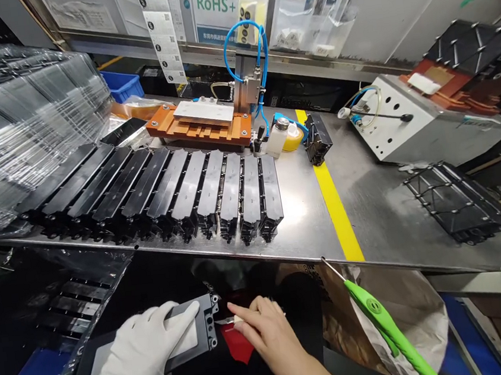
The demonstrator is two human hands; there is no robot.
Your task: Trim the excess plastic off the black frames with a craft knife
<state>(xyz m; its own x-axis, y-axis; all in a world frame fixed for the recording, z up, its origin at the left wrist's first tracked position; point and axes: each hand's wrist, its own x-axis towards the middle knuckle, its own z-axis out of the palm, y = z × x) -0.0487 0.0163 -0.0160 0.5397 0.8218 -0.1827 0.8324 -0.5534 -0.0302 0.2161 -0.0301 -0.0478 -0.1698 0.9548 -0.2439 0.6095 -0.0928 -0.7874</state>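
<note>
My left hand [138, 357], in a white glove, grips a black plastic housing [202, 304] over the table's front edge. The thumb presses on a pale rectangular area of its face, and small round holes line the end facing right. My bare right hand [273, 337] pinches a small knife [225, 321], its thin blade pointing left at that end. Whether the blade touches the plastic I cannot tell. Most of the knife's handle is hidden by the fingers. Below the blade shows a red patch [239, 347]. A row of similar black housings [205, 183] stands on the metal table.
An orange fixture [201, 124] with blue air hoses sits at the back. Clear plastic trays [36, 108] are stacked left. A green-handled tool [383, 319] hangs at the front edge, right of my hands. More black housings [458, 201] lie beyond the yellow tape [338, 214].
</note>
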